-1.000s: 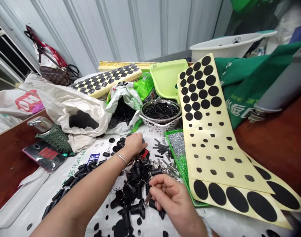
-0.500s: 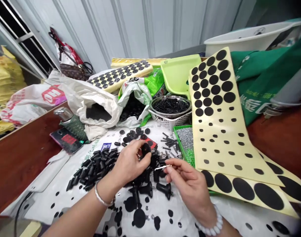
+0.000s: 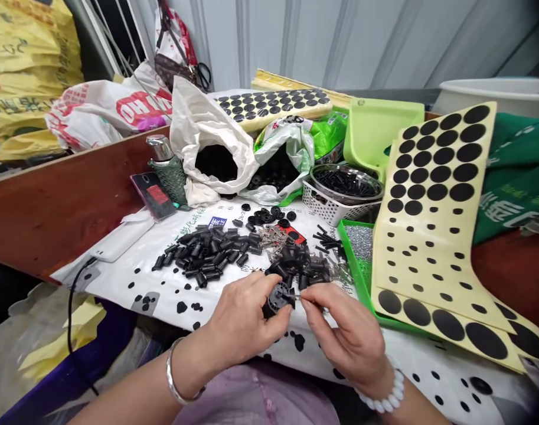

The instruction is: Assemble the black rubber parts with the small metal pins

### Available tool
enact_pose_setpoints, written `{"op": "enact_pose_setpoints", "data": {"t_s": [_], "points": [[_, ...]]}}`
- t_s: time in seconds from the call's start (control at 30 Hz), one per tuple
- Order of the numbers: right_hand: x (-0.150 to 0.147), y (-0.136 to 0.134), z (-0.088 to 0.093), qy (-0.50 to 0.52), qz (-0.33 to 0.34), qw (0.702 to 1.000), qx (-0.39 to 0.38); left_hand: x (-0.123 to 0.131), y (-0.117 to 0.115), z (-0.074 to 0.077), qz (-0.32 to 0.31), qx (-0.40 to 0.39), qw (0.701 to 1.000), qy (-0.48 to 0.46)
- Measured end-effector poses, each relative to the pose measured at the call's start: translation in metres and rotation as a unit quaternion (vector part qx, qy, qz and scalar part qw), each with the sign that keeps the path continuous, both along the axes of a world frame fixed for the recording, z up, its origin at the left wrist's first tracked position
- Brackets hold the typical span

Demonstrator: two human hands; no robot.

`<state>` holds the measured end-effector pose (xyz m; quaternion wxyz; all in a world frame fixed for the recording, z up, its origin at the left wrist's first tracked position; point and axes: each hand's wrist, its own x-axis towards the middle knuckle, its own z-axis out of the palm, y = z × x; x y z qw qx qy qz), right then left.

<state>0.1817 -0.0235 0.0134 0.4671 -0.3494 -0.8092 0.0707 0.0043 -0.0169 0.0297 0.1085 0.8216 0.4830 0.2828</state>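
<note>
Both my hands pinch closed; left hand (image 3: 245, 321) steadies the black cap (image 3: 278, 295), right hand (image 3: 346, 333) should aim the pin (image 3: 305, 301) straight into the cap.

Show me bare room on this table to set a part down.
Bare: brown tabletop left of the phone, and right between sticker sheets and green cloth. Crowded: black sleeves, green tray, and the middle, where left hand grips a black foot, right hand a pin.

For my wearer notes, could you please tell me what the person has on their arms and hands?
No sleeves or gloves show; both forearms are bare. The left hand has a thin silver bangle at its wrist, the right hand a white bead bracelet of round beads.
</note>
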Motion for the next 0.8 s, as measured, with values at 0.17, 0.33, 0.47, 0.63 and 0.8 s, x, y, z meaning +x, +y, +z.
{"op": "enact_pose_setpoints", "data": {"t_s": [0.17,0.33,0.47,0.63,0.8], "points": [[-0.005,-0.003,0.007,-0.104,0.06,0.991,0.058,-0.011,-0.01,0.001,-0.015,-0.025,1.0,0.003],[-0.011,-0.006,0.003,-0.137,0.085,0.987,0.019,-0.013,-0.016,-0.003,-0.033,-0.036,0.999,0.012],[-0.009,-0.008,0.0,-0.098,0.107,0.986,-0.077,-0.014,-0.019,-0.01,-0.017,-0.044,0.999,0.02],[-0.009,-0.01,-0.002,-0.07,0.084,0.986,-0.127,-0.011,-0.027,-0.018,0.0,-0.088,0.996,-0.031],[-0.017,-0.014,-0.004,-0.074,0.062,0.991,-0.095,-0.01,-0.034,-0.028,0.002,-0.183,0.974,-0.136]]}}
